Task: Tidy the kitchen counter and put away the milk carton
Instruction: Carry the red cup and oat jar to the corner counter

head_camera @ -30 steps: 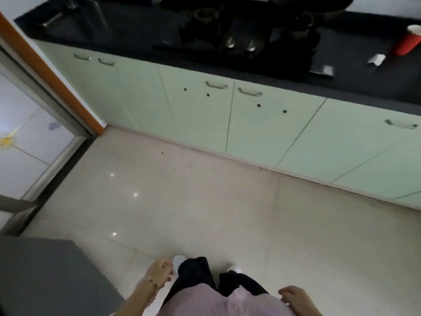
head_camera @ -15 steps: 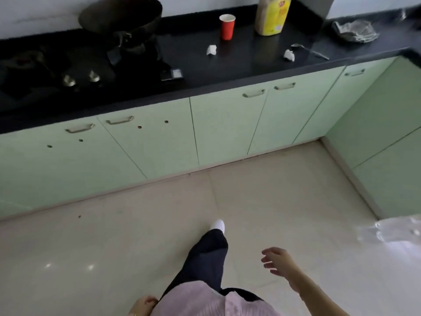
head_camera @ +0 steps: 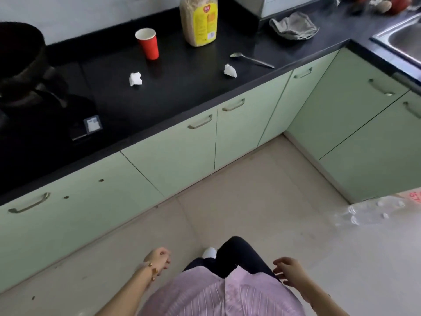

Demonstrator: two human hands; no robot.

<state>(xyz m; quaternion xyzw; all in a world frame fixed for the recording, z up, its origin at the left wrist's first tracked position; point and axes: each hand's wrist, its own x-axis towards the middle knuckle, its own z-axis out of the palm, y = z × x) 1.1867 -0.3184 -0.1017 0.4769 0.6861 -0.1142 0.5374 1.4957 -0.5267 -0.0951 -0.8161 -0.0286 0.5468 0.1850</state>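
On the black counter [head_camera: 186, 92] stand a red paper cup [head_camera: 148, 43] and a tall yellow-labelled bag [head_camera: 199, 19] near the wall. Two crumpled white paper scraps [head_camera: 135, 79] [head_camera: 230, 70] and a metal spoon [head_camera: 250, 59] lie nearer the counter's front edge. A grey cloth [head_camera: 293, 26] sits further right. I see no milk carton. My left hand [head_camera: 158, 261] hangs low over the floor, fingers loosely curled and holding nothing. My right hand [head_camera: 288, 270] is also low, fingers apart and empty. Both are far from the counter.
A black stove with a dark pan [head_camera: 20, 53] fills the counter's left. A steel sink [head_camera: 403, 39] sits at the right corner. Pale green cabinet doors [head_camera: 173, 156] run below. A clear plastic bag [head_camera: 369, 213] lies at the right on the tiled floor.
The view has swung right and closer to the counter, from the doorway side to the corner with the sink. Both hands have stayed low and empty.
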